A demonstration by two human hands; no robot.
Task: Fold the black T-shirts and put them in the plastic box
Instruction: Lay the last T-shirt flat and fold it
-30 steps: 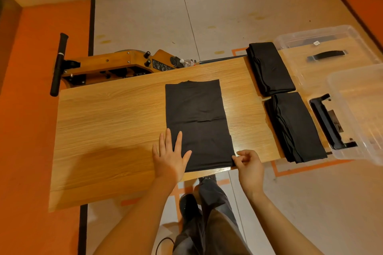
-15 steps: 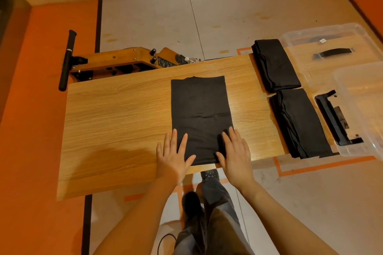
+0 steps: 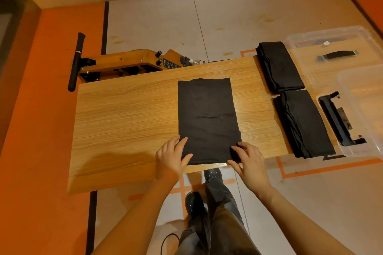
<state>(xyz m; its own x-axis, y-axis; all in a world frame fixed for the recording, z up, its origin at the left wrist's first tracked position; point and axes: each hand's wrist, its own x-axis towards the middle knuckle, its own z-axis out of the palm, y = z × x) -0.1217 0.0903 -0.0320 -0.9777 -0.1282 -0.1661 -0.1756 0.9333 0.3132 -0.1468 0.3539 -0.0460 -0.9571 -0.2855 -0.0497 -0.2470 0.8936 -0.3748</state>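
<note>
Lying flat mid-table, black T-shirt folded into long rectangle, collar end far, hem at near table edge. Left hand at near-left corner, fingers straight, thumb spread onto cloth, gripping nothing. Right hand at near-right corner, fingers bent slightly onto fabric edge; pinching or merely pressing, cannot tell. Two folded black T-shirt stacks on right end of wooden table: far stack, near stack, almost touching each other. Clear plastic box right of stacks, black latch handle on its near-left side, clear lid beyond it. Orange machine with black handle behind table's far-left edge. Floor grey panels with orange strip at left, orange tape marks near.
</note>
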